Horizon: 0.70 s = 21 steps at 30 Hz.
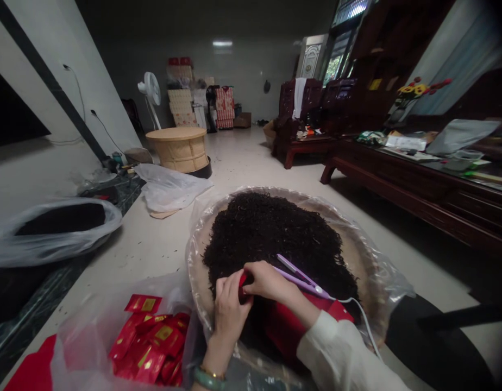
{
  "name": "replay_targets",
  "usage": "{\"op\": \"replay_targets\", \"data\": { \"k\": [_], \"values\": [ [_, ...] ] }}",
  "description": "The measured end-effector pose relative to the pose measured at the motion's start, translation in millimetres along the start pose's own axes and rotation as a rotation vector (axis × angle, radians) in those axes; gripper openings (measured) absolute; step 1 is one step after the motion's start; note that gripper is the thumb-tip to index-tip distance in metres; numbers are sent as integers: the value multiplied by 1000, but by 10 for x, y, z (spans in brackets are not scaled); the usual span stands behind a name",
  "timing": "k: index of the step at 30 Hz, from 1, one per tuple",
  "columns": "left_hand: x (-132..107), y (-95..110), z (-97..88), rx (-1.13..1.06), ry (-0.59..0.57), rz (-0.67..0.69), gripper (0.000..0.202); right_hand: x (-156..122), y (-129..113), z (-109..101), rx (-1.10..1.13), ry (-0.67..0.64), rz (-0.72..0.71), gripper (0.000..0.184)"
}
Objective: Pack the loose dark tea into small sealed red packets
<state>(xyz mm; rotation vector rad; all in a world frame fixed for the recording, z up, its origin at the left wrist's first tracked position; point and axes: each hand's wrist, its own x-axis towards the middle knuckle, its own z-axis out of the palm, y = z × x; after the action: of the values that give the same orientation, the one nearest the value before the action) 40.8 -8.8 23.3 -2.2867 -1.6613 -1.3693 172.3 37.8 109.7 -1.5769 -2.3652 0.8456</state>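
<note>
Sleeve: your white right sleeve (344, 353) is lowest in view and crosses a red stack (287, 326) on your lap. Lift the cuff clear of loose leaves.
Bangle: a green bangle (208, 377) is on your left wrist, just beside the bag (92, 336).
Left hand: your left hand (228, 312) has its fingers curled shut round a small red packet (243, 281) and holds it from the left.
Right hand: your right hand (267, 282) is closed, with its fingertips pinched on the packet's top. I cannot tell whether any leaves are in that pinch.
Packet: it is mostly hidden between your hands, with only a sliver of red showing. It sits at the near edge of the tea (271, 228), over the tray (359, 260).
Step, as I judge it: you are working the packet's mouth right at the heap.
Doing it well: grip low with the left hand so the mouth is free. Hold the packet upright and over the tray, so spilled leaves fall back onto the plastic and not the floor.
Sealer: the purple sealer (302, 277) lies on the tea, touching or just beyond your right wrist, with its arms slightly apart.
Cord: the white cord (365, 320) runs off to the right over the rim. Your forearm could snag it, so move your wrist above it.
Packets: red packets (153, 342) are piled in the clear bag at your left, apart from the tray.
</note>
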Motion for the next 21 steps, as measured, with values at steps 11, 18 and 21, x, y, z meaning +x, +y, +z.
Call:
{"op": "replay_targets", "data": {
  "k": [11,18,21],
  "values": [
    [-26,-63,15,47,8,-51,47,-63,-24,17,-33,95,31,23],
    [8,-105,-14,82,44,-97,42,-16,4,-84,96,249,-29,21],
    [17,-141,-26,90,62,-140,44,-8,67,-150,140,406,-85,22]
  ]
}}
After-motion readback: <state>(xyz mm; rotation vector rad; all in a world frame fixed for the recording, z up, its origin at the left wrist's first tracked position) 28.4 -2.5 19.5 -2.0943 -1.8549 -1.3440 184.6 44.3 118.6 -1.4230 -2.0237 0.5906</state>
